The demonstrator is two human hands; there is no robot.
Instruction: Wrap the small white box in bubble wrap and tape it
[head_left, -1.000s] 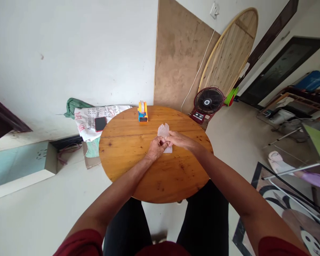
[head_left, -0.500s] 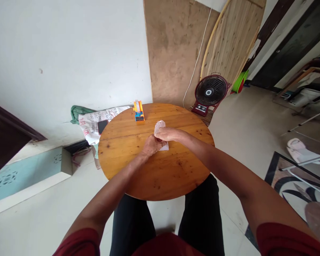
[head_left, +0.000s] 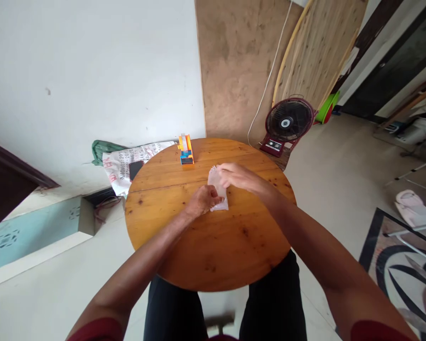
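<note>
A crinkled, whitish-pink see-through plastic wrap package (head_left: 216,179) lies lengthwise on the round wooden table (head_left: 163,213). My left hand (head_left: 202,200) is at its lower left side, fingers curled and pinched on its edge. Over the package's upper right side, my right hand (head_left: 238,177) hovers with fingers stretched to the left and a little apart, slightly blurred. Whatever the wrap encloses cannot be made out. Farther back on the table stands an orange and blue tape dispenser (head_left: 186,150) with a roll of clear tape.
A dark red heater or fan (head_left: 289,123) stands beyond the table's right rear edge. Behind the left rear edge lie a printed white sack (head_left: 120,166) and a dark flat object (head_left: 136,169). Boards (head_left: 234,71) lean against the wall. A folding metal rack stands far right.
My right hand has lifted off the package and shifted right, its fingers opening. My left hand stays low on the package, more of which now shows. The view has shifted slightly.
</note>
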